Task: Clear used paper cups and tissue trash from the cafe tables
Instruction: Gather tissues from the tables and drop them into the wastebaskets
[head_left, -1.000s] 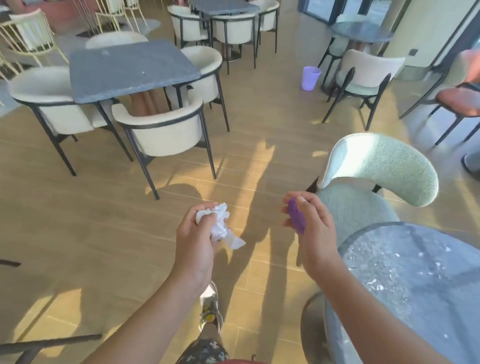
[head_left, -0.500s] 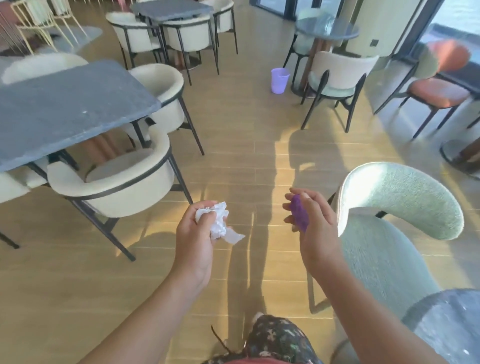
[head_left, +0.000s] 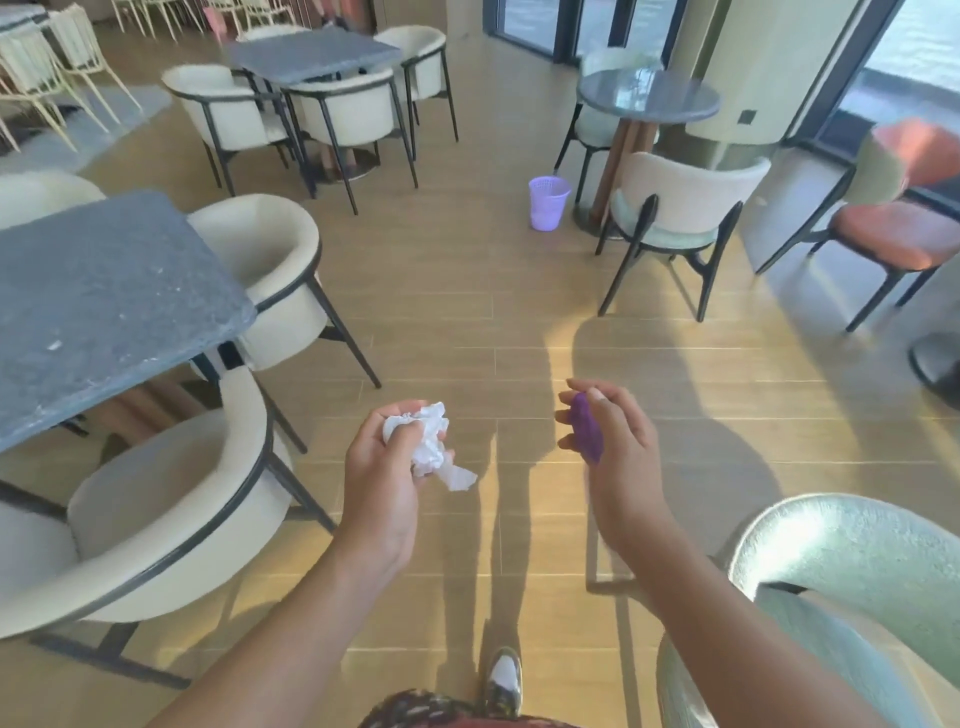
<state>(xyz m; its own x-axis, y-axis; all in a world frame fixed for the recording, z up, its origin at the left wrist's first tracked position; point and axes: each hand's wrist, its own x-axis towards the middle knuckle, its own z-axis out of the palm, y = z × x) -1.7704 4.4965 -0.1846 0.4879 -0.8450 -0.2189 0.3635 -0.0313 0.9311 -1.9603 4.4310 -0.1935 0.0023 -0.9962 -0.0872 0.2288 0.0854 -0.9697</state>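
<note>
Two loads — left hand (head_left: 382, 467) clutches a crumpled white tissue (head_left: 428, 441), right hand (head_left: 618, 457) pinches a flattened purple cup (head_left: 587, 431).

Single head-worn view — angled forward and down.

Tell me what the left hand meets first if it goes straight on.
Nothing near: the left hand, gripping tissue, has open floor ahead; farther on, probably the purple bin.
</note>
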